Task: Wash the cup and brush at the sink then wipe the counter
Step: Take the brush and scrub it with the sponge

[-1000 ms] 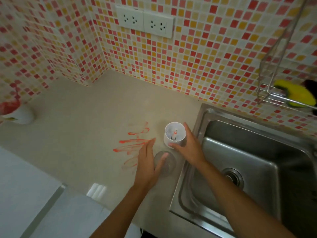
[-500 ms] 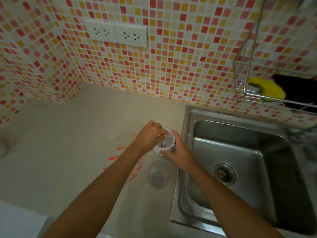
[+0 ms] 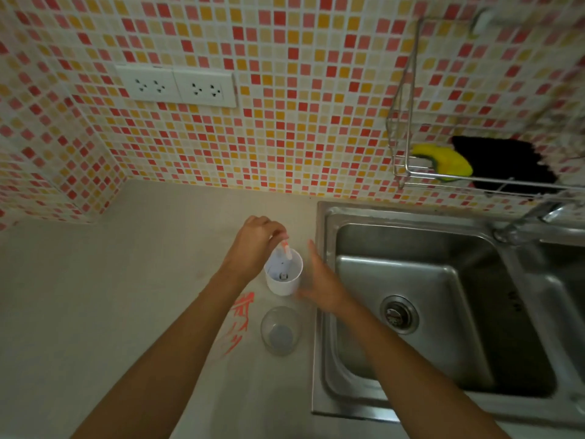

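Note:
A white cup [image 3: 284, 277] stands on the beige counter [image 3: 126, 296] just left of the steel sink [image 3: 443, 312]. My left hand [image 3: 253, 248] hovers over the cup's rim, fingers pinched on the top of a small brush [image 3: 286, 250] with a red-stained tip that leans inside the cup. My right hand [image 3: 323, 285] is beside the cup on its right, fingers apart, blurred, not gripping it. A clear glass cup [image 3: 280, 331] stands in front of the white one. Red paint streaks [image 3: 240, 321] mark the counter to its left.
A wire rack [image 3: 411, 172] on the tiled wall holds a yellow sponge [image 3: 443, 161] and a black cloth [image 3: 503, 166]. The faucet [image 3: 538, 217] sits at the sink's back right. Two wall sockets [image 3: 177, 87] are above the counter.
The view has shifted right. My left hand went from the glass cup to the white cup and pinched the brush. My right hand has let go of the white cup.

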A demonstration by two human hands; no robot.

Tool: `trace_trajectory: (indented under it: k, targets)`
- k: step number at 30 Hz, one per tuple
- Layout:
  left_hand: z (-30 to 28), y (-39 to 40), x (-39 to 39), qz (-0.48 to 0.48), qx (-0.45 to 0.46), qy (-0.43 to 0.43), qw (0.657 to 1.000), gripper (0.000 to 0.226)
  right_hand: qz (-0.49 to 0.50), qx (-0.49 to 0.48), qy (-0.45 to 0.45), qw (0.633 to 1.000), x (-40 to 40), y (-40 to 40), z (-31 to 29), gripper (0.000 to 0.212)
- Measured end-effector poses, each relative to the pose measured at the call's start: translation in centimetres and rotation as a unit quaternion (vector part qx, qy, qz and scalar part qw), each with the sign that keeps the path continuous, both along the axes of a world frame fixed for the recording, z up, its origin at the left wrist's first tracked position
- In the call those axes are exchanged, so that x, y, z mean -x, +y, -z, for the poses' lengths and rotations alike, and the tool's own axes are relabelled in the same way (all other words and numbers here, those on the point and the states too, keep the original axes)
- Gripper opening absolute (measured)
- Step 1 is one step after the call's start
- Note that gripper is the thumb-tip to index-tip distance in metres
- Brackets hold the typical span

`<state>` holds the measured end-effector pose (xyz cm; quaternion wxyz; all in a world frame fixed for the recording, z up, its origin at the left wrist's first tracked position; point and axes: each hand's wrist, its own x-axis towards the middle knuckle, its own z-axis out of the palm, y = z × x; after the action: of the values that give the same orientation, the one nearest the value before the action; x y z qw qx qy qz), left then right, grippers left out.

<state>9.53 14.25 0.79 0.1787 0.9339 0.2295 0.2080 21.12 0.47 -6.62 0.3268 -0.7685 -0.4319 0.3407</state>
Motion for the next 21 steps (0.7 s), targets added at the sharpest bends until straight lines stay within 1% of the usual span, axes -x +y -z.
trace_trajectory:
  k: [1, 2, 4, 6, 7, 9, 11, 12, 14, 17, 19, 21]
  targets:
    - [-0.1, -0.1, -0.1, -0.007, 0.023, -0.018, 1.0, 0.013, 0.013, 0.003, -0.012, 1.0, -0.7, -0.7, -1.2, 0.108]
    - [-0.2, -0.3, -0.2, -0.018, 0.041, -0.028, 0.999, 0.014, 0.031, -0.008, -0.032, 0.999, -1.6, -1.4, -2.6, 0.099]
    - [-0.5, -0.9, -0.8, -0.03, 0.085, -0.055, 0.994, 0.013, 0.089, -0.065, -0.095, 0.989, -3.3, -3.0, -6.5, 0.069]
    - [-0.8, -1.8, -1.9, -0.025, 0.135, -0.077, 0.988, 0.014, 0.155, -0.151, -0.166, 0.962, -5.2, -4.6, -11.1, 0.042]
    - [-1.0, -2.6, -2.6, -0.02, 0.152, -0.084, 0.985, 0.013, 0.186, -0.192, -0.192, 0.944, -6.4, -5.3, -13.2, 0.034]
    - [-1.6, -4.3, -4.2, -0.012, 0.185, -0.095, 0.978, 0.012, 0.237, -0.261, -0.234, 0.906, -8.7, -6.5, -16.9, 0.023]
    - [-2.3, -6.0, -5.9, -0.018, 0.212, -0.109, 0.971, 0.011, 0.272, -0.294, -0.263, 0.878, -11.3, -6.9, -19.2, 0.02]
    - [-2.6, -6.8, -6.8, -0.022, 0.219, -0.115, 0.969, 0.011, 0.278, -0.29, -0.278, 0.873, -12.7, -6.8, -19.9, 0.02]
    - [-3.3, -8.3, -8.4, -0.025, 0.229, -0.123, 0.965, 0.011, 0.271, -0.248, -0.293, 0.883, -15.5, -6.3, -20.0, 0.022]
    - [-3.8, -10.3, -10.5, -0.026, 0.24, -0.131, 0.962, 0.011, 0.23, -0.152, -0.311, 0.91, -18.8, -5.5, -19.0, 0.032]
    - [-4.0, -11.3, -11.7, -0.039, 0.248, -0.135, 0.958, 0.01, 0.209, -0.081, -0.336, 0.915, -20.2, -5.1, -18.5, 0.04]
    - [-3.9, -12.3, -12.8, -0.056, 0.263, -0.136, 0.954, 0.008, 0.191, -0.045, -0.306, 0.931, -21.2, -4.6, -18.7, 0.042]
